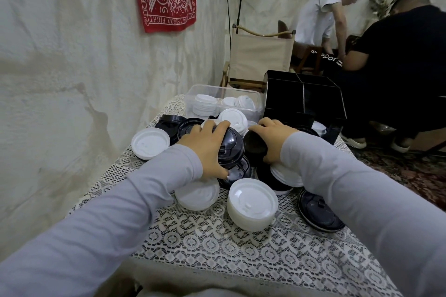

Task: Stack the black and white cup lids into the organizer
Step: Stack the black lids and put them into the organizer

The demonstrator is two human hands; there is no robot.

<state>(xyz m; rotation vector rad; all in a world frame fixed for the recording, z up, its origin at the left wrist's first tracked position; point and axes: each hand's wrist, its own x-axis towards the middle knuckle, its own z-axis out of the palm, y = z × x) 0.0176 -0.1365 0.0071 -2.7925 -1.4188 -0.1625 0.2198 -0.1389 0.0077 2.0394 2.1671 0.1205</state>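
Note:
Black and white cup lids lie heaped on a lace-covered table [217, 243]. My left hand [205, 147] grips a black lid stack [230, 149] at the middle of the heap, fingers over its far edge and thumb under its near edge. My right hand [275, 137] holds another black lid stack [254, 144] right beside it. A white lid stack [252, 205] sits in front, a single white lid [150, 143] at the left, a black lid [319, 214] at the right. The black organizer [306, 101] stands at the back right with dark compartments.
A clear plastic bin [224, 101] holding white lids stands behind the heap, left of the organizer. A folding canvas chair [260, 55] is past the table. Two people sit and bend at the far right. A plastered wall runs close along the left.

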